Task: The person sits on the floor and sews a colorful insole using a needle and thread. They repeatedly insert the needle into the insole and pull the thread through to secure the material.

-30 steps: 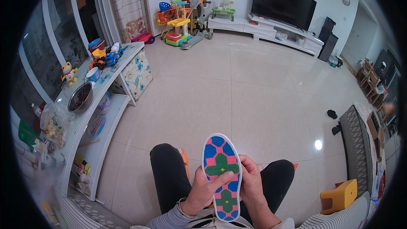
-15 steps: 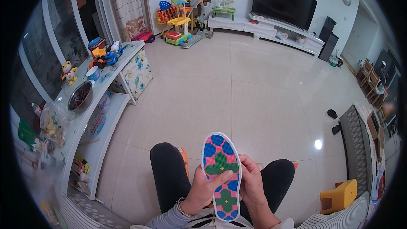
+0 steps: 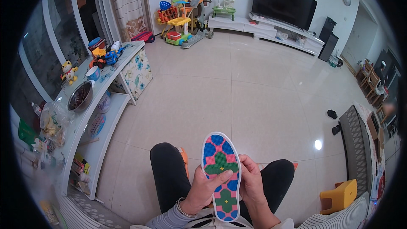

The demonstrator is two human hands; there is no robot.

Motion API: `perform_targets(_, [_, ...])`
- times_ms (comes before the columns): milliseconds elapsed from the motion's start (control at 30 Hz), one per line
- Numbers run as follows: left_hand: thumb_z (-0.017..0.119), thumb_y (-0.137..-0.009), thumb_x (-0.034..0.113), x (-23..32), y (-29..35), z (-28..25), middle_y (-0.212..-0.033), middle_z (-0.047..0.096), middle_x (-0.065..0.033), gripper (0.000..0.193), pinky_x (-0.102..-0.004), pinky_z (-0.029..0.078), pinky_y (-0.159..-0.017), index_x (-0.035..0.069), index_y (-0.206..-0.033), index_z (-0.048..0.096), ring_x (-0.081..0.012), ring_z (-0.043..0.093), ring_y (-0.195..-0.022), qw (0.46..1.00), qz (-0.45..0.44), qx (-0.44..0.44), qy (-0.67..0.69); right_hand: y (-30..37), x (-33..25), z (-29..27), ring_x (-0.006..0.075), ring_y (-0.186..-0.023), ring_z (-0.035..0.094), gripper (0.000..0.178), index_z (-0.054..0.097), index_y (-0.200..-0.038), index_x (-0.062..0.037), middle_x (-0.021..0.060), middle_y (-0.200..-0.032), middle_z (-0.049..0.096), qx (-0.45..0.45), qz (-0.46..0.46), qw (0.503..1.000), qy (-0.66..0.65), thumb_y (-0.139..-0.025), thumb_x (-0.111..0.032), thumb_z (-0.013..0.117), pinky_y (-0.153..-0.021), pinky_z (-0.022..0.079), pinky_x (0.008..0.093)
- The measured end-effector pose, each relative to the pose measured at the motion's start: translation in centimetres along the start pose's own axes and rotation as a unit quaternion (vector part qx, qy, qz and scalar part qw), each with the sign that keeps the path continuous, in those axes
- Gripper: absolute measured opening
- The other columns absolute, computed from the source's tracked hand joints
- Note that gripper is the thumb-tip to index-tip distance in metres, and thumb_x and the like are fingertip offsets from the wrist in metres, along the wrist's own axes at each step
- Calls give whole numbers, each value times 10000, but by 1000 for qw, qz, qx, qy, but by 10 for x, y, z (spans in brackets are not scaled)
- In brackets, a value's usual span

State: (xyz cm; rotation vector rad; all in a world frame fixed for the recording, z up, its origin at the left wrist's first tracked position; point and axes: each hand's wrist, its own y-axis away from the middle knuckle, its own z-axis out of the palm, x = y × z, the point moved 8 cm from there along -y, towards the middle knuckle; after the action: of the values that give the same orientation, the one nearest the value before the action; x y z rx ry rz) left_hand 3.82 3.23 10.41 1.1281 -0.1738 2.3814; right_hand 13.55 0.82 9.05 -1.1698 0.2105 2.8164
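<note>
An embroidered insole (image 3: 220,159) is held upright over my lap, its toe end pointing away from me. White binding runs round its rim, and its face carries a blue, pink and green pattern with small yellow marks. My left hand (image 3: 202,190) grips it from the left side, thumb pressed flat across the middle and the other fingers hidden behind. At the right edge, my right hand (image 3: 252,181) is closed with bent fingers against the binding. Whether a needle or thread is between those fingertips is too small to tell.
On the left stands a white shelf unit (image 3: 111,124) bearing a metal bowl (image 3: 80,96), toy trucks (image 3: 112,55) and plastic bags (image 3: 55,121). A yellow stool (image 3: 339,197) is at the lower right. Far off are ride-on toys (image 3: 182,27) and a television (image 3: 284,2) above a white cabinet (image 3: 237,24).
</note>
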Motion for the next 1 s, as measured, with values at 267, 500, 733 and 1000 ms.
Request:
perform_targets(267, [636, -797, 54, -2, 0, -1, -909, 623, -75, 240, -234, 521, -672, -10, -1007, 540, -116, 615, -771, 1000, -4, -3, 4, 0, 0, -1, 79, -745, 578, 115, 519, -956, -13, 43, -865, 582, 4, -5, 1000, 1, -914, -105, 465, -642, 493, 198])
perform_targets(500, [634, -798, 55, -4, 0, -2, -910, 625, -77, 239, -235, 525, -671, -12, -1006, 538, -120, 619, -768, 1000, -7, -5, -1, 1, 0, 0, 72, -738, 574, 111, 520, -948, -17, 34, -856, 579, 11, -2, 1000, 10, -915, -105, 461, -635, 490, 194])
perform_targets(733, [633, -796, 49, -3, -1, -2, -906, 626, -79, 240, -234, 526, -667, -12, -1008, 539, -121, 620, -765, 1000, 1, -1, -3, 3, -1, 2, 50, -696, 561, 114, 516, -941, -21, 17, -826, 576, 19, -3, 1000, 16, -923, -108, 446, -590, 475, 170])
perform_targets(1000, [630, -799, 49, -2, 0, -2, -898, 628, -74, 225, -232, 523, -664, -13, -999, 548, -113, 616, -758, 1000, -1, 4, 0, -1, -6, -8, 86, -774, 532, 93, 564, -923, 9, 56, -950, 529, 4, -84, 991, 106, -872, -52, 516, -657, 433, 190])
